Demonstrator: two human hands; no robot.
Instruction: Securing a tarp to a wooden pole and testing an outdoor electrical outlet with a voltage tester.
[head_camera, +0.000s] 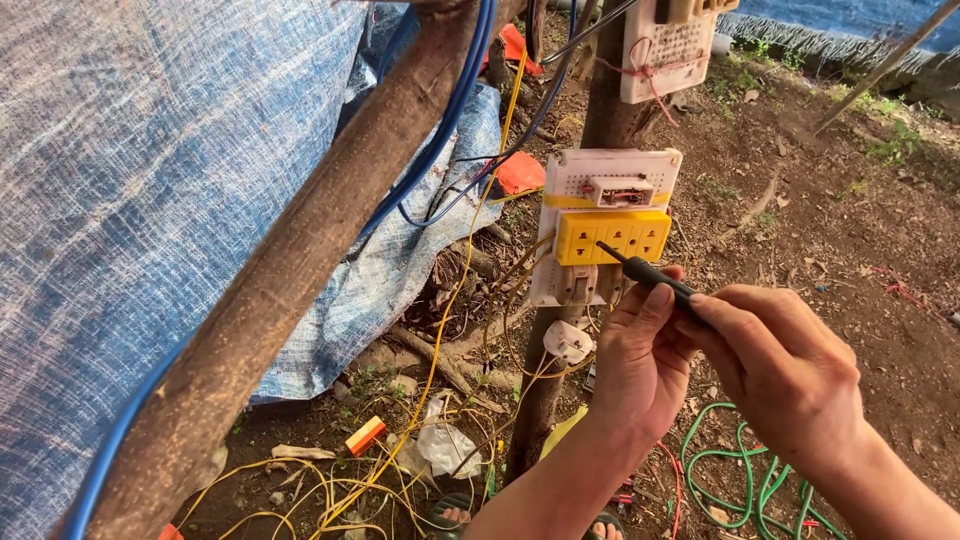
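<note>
A yellow multi-socket outlet (612, 236) is fixed on a white perforated board (606, 180) mounted on a wooden post (538, 395). My right hand (785, 365) grips a black-handled screwdriver (652, 275), its tip touching the front of the yellow outlet. My left hand (640, 360) sits just under the tool, fingers curled against its shaft and steadying it. A white breaker (620, 190) sits above the outlet. A white plug (568, 342) hangs below the board on yellow wires.
A thick wooden pole (300, 250) with blue cable (440, 130) crosses diagonally at left, against a blue tarp (130, 200). Yellow wires (330, 490), green wire (740, 480), a small orange block (365, 435) and plastic scraps lie on the dirt ground. A second white board (665, 50) hangs higher up.
</note>
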